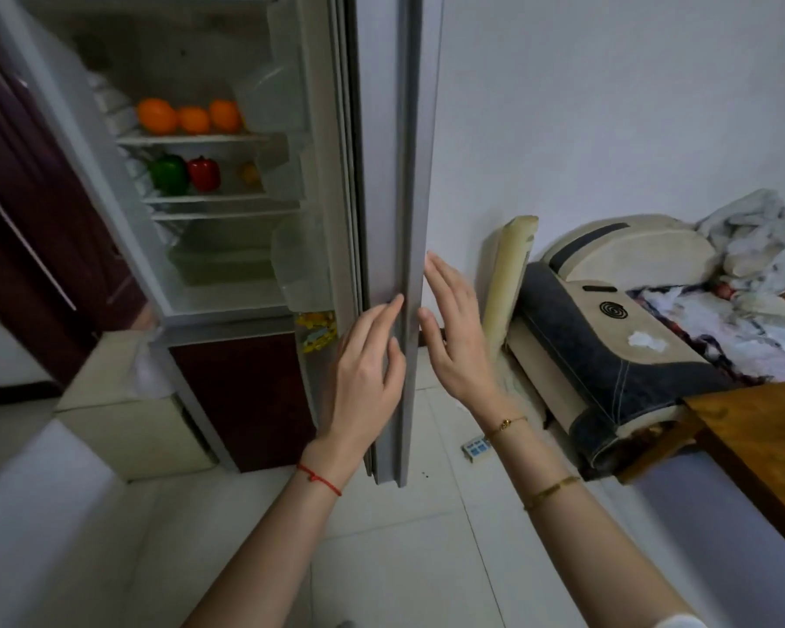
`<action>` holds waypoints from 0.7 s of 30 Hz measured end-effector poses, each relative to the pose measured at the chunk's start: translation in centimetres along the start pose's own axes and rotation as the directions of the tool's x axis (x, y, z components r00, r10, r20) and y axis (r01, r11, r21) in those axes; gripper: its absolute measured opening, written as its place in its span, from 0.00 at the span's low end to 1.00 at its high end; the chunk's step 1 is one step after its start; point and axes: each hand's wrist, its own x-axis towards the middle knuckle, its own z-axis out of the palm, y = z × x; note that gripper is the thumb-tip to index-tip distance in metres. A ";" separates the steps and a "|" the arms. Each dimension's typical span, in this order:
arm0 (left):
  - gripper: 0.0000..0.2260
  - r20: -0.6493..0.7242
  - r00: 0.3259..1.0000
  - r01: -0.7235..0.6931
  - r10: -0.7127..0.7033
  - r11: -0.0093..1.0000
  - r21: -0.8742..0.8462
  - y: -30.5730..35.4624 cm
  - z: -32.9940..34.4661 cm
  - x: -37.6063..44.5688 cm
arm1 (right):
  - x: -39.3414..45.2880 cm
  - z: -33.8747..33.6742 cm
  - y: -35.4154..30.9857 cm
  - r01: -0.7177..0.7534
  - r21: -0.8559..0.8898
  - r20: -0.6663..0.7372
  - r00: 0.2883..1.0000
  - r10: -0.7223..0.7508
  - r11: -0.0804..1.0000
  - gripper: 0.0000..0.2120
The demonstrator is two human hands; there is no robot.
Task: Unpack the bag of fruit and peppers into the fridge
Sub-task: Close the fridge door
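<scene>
The fridge stands open, and its grey door shows edge-on in the middle of the view. Three oranges lie on the upper shelf. On the shelf below sit a green pepper and a red pepper, with a small yellow-orange fruit to their right. My left hand rests flat on the door's inner side, fingers spread. On the door's outer side my right hand is flat too. Neither hand holds anything. No bag is in view.
A cream box stands on the floor left of the fridge. A sofa with heaped cloths fills the right, and a wooden table corner juts in at the lower right. A small blue-and-white pack lies on the tiled floor.
</scene>
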 end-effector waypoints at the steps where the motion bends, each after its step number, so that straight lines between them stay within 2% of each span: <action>1: 0.19 -0.029 1.000 0.012 -0.012 1.000 0.013 -0.4 -0.7 -0.3 | 0.4 0.8 -0.6 0.025 0.023 0.028 0.999 -0.025 0.999 0.24; 5: 0.17 -0.133 0.990 0.061 -0.051 0.995 0.074 -2.7 -3.4 -1.4 | 1.4 4.5 -2.7 0.110 0.088 0.101 0.988 -0.118 0.990 0.25; 10: 0.18 -0.207 0.975 0.113 -0.079 0.981 0.159 -6.6 -7.2 -2.7 | 2.7 9.6 -5.6 0.126 0.189 0.128 0.980 -0.151 0.974 0.26; 17: 0.23 -0.230 0.963 0.203 -0.143 0.942 0.268 -13.1 -13.4 -3.2 | 5.5 17.1 -9.8 0.144 0.244 0.153 0.971 -0.184 0.959 0.28; 21: 0.25 -0.221 0.953 0.259 -0.206 0.935 0.245 -17.5 -17.0 -3.1 | 7.1 21.6 -12.1 0.176 0.263 0.140 0.966 -0.218 0.949 0.29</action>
